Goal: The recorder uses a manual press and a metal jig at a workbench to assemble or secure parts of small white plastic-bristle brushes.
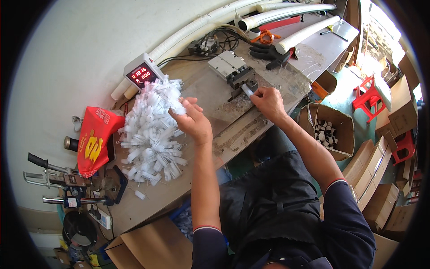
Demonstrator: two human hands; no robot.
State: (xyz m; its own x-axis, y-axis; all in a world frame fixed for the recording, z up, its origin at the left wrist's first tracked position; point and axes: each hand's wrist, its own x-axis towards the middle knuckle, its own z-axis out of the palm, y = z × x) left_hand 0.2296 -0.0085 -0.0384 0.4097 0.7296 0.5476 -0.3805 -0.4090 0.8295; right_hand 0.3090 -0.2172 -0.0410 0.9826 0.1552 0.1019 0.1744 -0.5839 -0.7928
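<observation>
A tall heap of small white twisted-wire brushes (154, 130) lies on the left part of the bench. My left hand (193, 120) is at the heap's right side, thumb and fingers curled about a white brush (178, 106); its wire end is hidden. Farther right, my right hand (270, 104) pinches another white brush (247, 90). That brush points into the jaws of a small metal clamping device (232, 67), and my fingers cover its near end. One loose brush (139, 194) lies apart, near the bench's front edge.
A red bag (96, 141) and a display box with red digits (143, 71) flank the heap. White tubes (286, 18), cables and a black glove (268, 54) lie behind the device. A carton of black-and-white pieces (326, 130) stands right of the bench, near a red stool (371, 98).
</observation>
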